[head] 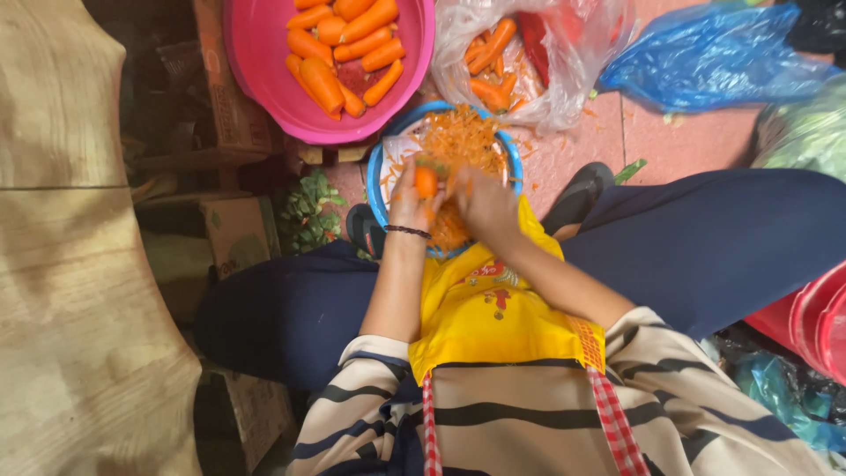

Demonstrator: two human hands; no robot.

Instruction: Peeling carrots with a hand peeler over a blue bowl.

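My left hand (pixel 408 201) grips a carrot (pixel 426 181) upright over a blue-rimmed bowl (pixel 377 181) heaped with orange carrot peelings. My right hand (pixel 483 204) is closed right beside the carrot; whatever it holds is hidden by the fingers. A black band circles my left wrist. A yellow apron (pixel 480 308) covers my lap between my dark-trousered knees.
A pink basin (pixel 264 62) of peeled carrots sits beyond the bowl. A clear plastic bag (pixel 564 53) with more carrots lies to its right, then a blue plastic bag (pixel 714 57). A wooden surface (pixel 70 264) fills the left; cardboard boxes (pixel 238 234) and red buckets (pixel 811 322) flank my legs.
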